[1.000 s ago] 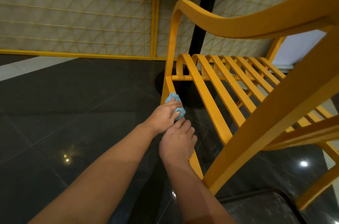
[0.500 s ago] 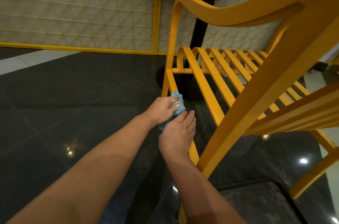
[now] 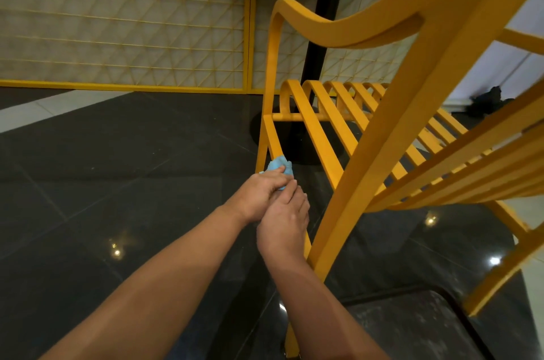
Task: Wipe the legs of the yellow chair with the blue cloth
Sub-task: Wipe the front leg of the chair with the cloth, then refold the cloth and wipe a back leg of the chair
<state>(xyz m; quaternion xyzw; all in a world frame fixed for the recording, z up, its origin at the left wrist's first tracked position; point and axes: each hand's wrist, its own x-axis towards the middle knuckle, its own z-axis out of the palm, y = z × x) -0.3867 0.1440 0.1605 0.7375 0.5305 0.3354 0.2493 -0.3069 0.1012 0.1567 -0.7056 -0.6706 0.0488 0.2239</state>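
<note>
two hands: left hand (image 3: 259, 194) and right hand (image 3: 284, 221) meet low on the yellow chair (image 3: 382, 135), forearms reach in from the bottom edge
left hand: fingers curled round the blue cloth (image 3: 278, 166), gripping it bunched
right hand: fingers nearly straight, laid over the left hand's fingers, palm on the bar; grips nothing
blue cloth: wadded against the slanted side bar (image 3: 272, 138) just below the front leg joint, only its top shows above the left hand
change: hands sit closer than half a second ago; right fingers now overlap the left hand, before they lay beside the cloth; cloth at about the same spot on the bar; chair back fills more of the right side
edges: bar runs under both hands toward the bottom edge; thick rear post crosses just right of the right wrist; seat slats start right of the cloth
open room: wide dark glossy floor (image 3: 132, 168) left of the hands; black pole (image 3: 326, 21) and its round base behind the chair; dark-topped object (image 3: 412, 327) near the right elbow
back: lattice wall panel (image 3: 117, 21) with yellow frame, well apart
</note>
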